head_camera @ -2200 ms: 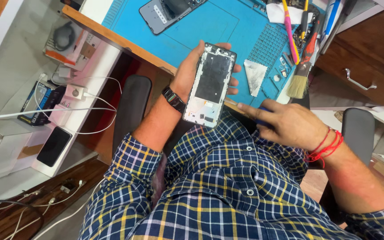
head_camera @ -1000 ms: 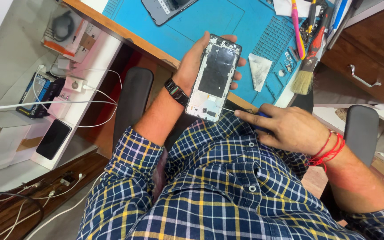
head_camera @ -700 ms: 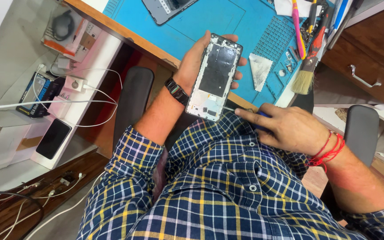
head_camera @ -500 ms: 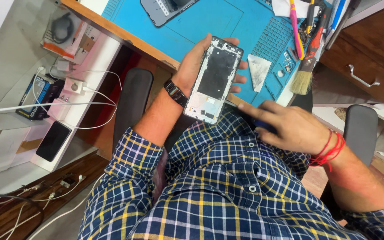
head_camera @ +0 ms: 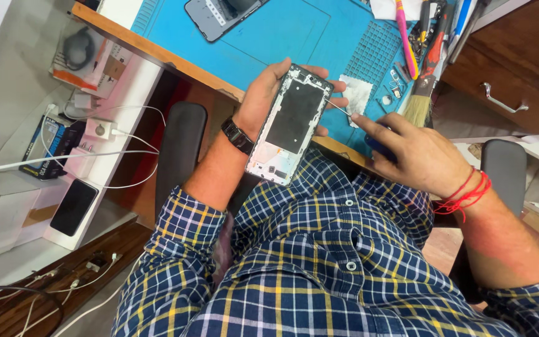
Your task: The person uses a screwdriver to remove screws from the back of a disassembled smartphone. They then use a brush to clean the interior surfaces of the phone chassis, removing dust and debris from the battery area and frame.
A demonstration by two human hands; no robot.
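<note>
My left hand [head_camera: 268, 98] grips an opened phone frame [head_camera: 289, 122], white-edged with a black middle, held upright over the desk's front edge. A black watch sits on that wrist. My right hand [head_camera: 412, 151], with red threads at the wrist, holds a blue-handled screwdriver [head_camera: 375, 140]. Its thin metal tip touches the frame's upper right edge. A small silvery sheet [head_camera: 357, 95] lies on the blue work mat [head_camera: 282, 31] just beyond the tip.
Another phone [head_camera: 219, 11] lies face up at the mat's far side. A brush [head_camera: 420, 100], pink tool [head_camera: 405, 34] and other tools crowd the mat's right. Wooden drawers [head_camera: 506, 68] stand at right. On the left, a white shelf holds a black phone [head_camera: 73, 206], chargers and cables.
My right hand has risen from my lap and brought the screwdriver tip up to the phone frame's edge. The left hand keeps hold of the frame, tilted slightly.
</note>
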